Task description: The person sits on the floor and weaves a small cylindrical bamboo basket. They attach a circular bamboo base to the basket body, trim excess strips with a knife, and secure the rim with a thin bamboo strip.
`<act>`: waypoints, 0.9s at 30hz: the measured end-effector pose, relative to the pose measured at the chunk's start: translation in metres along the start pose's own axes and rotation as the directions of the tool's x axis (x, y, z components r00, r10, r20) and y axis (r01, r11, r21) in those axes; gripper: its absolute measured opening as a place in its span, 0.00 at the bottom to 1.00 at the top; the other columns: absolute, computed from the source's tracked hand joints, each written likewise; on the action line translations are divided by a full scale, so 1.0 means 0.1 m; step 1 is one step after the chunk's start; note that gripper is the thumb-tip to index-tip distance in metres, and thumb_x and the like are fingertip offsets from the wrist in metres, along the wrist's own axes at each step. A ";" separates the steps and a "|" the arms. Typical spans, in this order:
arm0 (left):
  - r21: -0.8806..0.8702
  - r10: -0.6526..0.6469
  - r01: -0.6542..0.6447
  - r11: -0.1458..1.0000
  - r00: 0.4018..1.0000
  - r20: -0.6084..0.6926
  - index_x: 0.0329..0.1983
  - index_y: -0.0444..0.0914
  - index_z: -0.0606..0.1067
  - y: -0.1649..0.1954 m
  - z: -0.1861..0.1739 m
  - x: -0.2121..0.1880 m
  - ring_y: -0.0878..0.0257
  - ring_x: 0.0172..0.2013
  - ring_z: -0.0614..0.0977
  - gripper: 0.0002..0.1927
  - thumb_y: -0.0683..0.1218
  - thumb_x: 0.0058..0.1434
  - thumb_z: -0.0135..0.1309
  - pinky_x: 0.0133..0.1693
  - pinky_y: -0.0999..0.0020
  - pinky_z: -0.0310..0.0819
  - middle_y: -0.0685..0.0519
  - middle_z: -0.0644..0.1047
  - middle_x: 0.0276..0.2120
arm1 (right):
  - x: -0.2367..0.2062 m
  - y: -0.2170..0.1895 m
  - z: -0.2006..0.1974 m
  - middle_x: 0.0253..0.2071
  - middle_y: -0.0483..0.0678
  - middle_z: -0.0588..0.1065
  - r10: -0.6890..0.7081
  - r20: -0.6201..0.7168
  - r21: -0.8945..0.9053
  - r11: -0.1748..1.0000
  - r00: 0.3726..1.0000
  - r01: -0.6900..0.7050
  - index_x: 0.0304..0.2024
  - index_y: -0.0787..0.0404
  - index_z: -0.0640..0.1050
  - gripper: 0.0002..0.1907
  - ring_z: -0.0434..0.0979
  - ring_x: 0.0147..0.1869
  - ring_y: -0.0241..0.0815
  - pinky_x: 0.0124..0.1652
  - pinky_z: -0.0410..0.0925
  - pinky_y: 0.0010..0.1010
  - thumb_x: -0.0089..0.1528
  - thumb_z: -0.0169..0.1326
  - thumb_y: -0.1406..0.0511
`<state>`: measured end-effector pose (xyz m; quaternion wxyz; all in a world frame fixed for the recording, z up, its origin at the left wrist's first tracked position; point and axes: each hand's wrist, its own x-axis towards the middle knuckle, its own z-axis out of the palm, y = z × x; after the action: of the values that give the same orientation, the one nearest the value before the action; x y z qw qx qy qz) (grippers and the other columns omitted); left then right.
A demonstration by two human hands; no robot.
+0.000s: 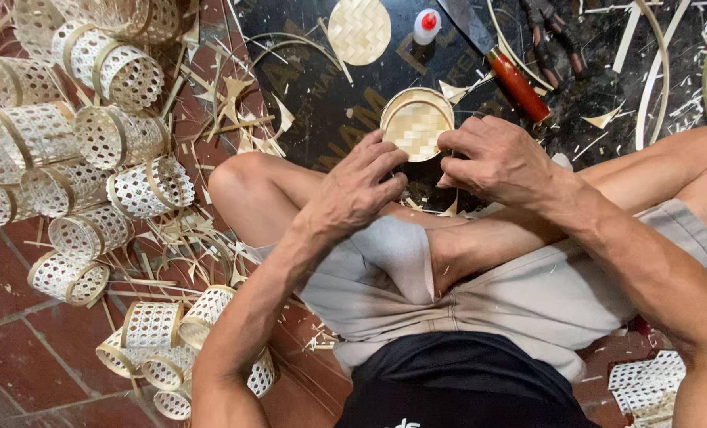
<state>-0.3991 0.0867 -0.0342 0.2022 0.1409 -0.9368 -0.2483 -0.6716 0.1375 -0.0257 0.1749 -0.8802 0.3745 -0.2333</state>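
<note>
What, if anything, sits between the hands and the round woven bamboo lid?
Nothing visible. The left hand and right hand both already touch the round woven bamboo lid at its edges. The red-handled knife lies apart, beyond it.

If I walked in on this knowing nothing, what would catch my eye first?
Most likely the round woven bamboo disc at the centre, gripped from both sides by the left hand and right hand above crossed legs. Next, the heap of openwork woven cylinders piled on the red tile floor at the left. At the top, a red-handled knife lies on a dark mat amid bamboo scraps.
</note>
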 end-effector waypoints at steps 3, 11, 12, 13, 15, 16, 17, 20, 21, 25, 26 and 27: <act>0.001 -0.039 0.039 0.999 0.999 -0.003 0.42 0.32 0.75 0.00 0.08 -0.04 0.44 0.58 0.75 0.11 0.41 0.57 0.56 0.67 0.45 0.63 0.37 0.75 0.57 | 0.02 -0.06 0.01 0.46 0.48 0.76 0.007 -0.018 -0.157 0.987 1.000 -0.010 0.31 0.61 0.76 0.14 0.75 0.42 0.47 0.38 0.66 0.38 0.56 0.63 0.58; 0.062 0.028 -0.030 0.998 0.999 0.021 0.46 0.33 0.76 -0.07 0.14 -0.03 0.51 0.55 0.77 0.13 0.43 0.60 0.55 0.68 0.46 0.64 0.45 0.78 0.51 | 0.13 -0.11 0.13 0.33 0.44 0.73 0.107 -0.098 -0.249 0.960 0.989 -0.128 0.33 0.59 0.77 0.12 0.73 0.37 0.45 0.36 0.68 0.35 0.61 0.63 0.58; 0.072 0.035 -0.037 0.997 0.999 0.024 0.46 0.33 0.76 -0.07 0.13 -0.03 0.51 0.54 0.78 0.13 0.43 0.59 0.55 0.68 0.46 0.64 0.46 0.78 0.50 | 0.15 -0.10 0.15 0.32 0.44 0.72 0.104 -0.123 -0.239 0.962 0.987 -0.131 0.34 0.59 0.78 0.10 0.72 0.37 0.45 0.36 0.68 0.35 0.61 0.62 0.60; 0.074 0.047 -0.047 0.996 0.999 0.011 0.46 0.33 0.76 -0.07 0.13 -0.03 0.51 0.54 0.78 0.13 0.43 0.60 0.55 0.68 0.46 0.64 0.46 0.78 0.50 | 0.17 -0.10 0.16 0.32 0.44 0.71 0.099 -0.149 -0.229 0.964 0.984 -0.131 0.36 0.58 0.78 0.08 0.72 0.36 0.44 0.35 0.68 0.34 0.61 0.62 0.62; 0.075 0.066 -0.065 0.995 0.998 -0.014 0.47 0.33 0.76 -0.08 0.13 -0.03 0.51 0.53 0.78 0.13 0.42 0.60 0.55 0.68 0.47 0.64 0.46 0.78 0.49 | 0.20 -0.11 0.18 0.32 0.45 0.72 0.105 -0.156 -0.190 0.973 0.982 -0.134 0.34 0.59 0.76 0.09 0.73 0.36 0.45 0.34 0.68 0.34 0.61 0.63 0.62; 0.075 0.074 -0.073 0.995 0.997 -0.016 0.47 0.33 0.76 -0.08 0.12 -0.03 0.51 0.53 0.79 0.13 0.42 0.60 0.55 0.68 0.47 0.64 0.46 0.78 0.49 | 0.20 -0.12 0.19 0.33 0.45 0.73 0.109 -0.158 -0.169 0.976 0.981 -0.136 0.33 0.59 0.76 0.09 0.73 0.35 0.45 0.33 0.68 0.35 0.61 0.63 0.63; 0.078 0.081 -0.079 0.994 0.997 -0.020 0.46 0.33 0.76 -0.09 0.13 -0.03 0.51 0.53 0.79 0.13 0.42 0.60 0.55 0.68 0.47 0.64 0.46 0.78 0.49 | 0.20 -0.13 0.20 0.34 0.46 0.73 0.103 -0.152 -0.154 0.980 0.983 -0.126 0.33 0.59 0.75 0.10 0.74 0.36 0.45 0.34 0.69 0.35 0.60 0.63 0.63; 0.064 0.093 -0.091 0.994 0.995 -0.022 0.46 0.32 0.76 -0.11 0.13 -0.05 0.51 0.52 0.79 0.13 0.42 0.59 0.56 0.68 0.47 0.65 0.45 0.77 0.47 | 0.17 -0.16 0.22 0.36 0.48 0.74 0.100 -0.133 -0.130 0.984 0.986 -0.117 0.33 0.61 0.75 0.09 0.75 0.37 0.45 0.34 0.70 0.35 0.59 0.62 0.64; 0.062 0.099 -0.098 0.993 0.995 -0.022 0.46 0.32 0.76 -0.11 0.14 -0.05 0.51 0.52 0.79 0.13 0.42 0.59 0.56 0.68 0.47 0.66 0.45 0.77 0.47 | 0.17 -0.16 0.24 0.35 0.48 0.73 0.103 -0.128 -0.141 0.983 0.986 -0.121 0.33 0.61 0.75 0.09 0.75 0.37 0.45 0.34 0.70 0.35 0.58 0.62 0.64; 0.088 0.120 -0.116 0.989 0.992 -0.035 0.45 0.33 0.76 -0.13 0.13 -0.04 0.52 0.52 0.79 0.14 0.42 0.57 0.57 0.68 0.47 0.65 0.46 0.78 0.47 | 0.22 -0.20 0.32 0.33 0.47 0.71 0.204 -0.149 -0.102 0.970 0.968 -0.220 0.32 0.61 0.75 0.09 0.75 0.36 0.45 0.34 0.70 0.36 0.61 0.63 0.65; 0.090 0.123 -0.118 0.989 0.991 -0.049 0.46 0.33 0.76 -0.13 0.13 -0.03 0.52 0.52 0.79 0.13 0.42 0.57 0.57 0.68 0.48 0.65 0.46 0.78 0.47 | 0.24 -0.22 0.34 0.33 0.47 0.71 0.247 -0.159 -0.140 0.953 0.956 -0.269 0.31 0.60 0.76 0.09 0.75 0.36 0.45 0.33 0.70 0.36 0.60 0.63 0.65; 0.090 0.126 -0.120 0.989 0.990 -0.061 0.46 0.33 0.75 -0.13 0.12 -0.03 0.52 0.52 0.79 0.13 0.42 0.58 0.57 0.68 0.49 0.64 0.46 0.78 0.48 | 0.26 -0.24 0.37 0.32 0.47 0.71 0.291 -0.170 -0.175 0.932 0.942 -0.319 0.31 0.59 0.76 0.08 0.75 0.36 0.45 0.33 0.70 0.36 0.60 0.63 0.65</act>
<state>-0.3997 0.0819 -0.0512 0.2421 0.0998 -0.9462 -0.1899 -0.6217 0.1395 -0.0376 0.0929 -0.8055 0.5398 -0.2263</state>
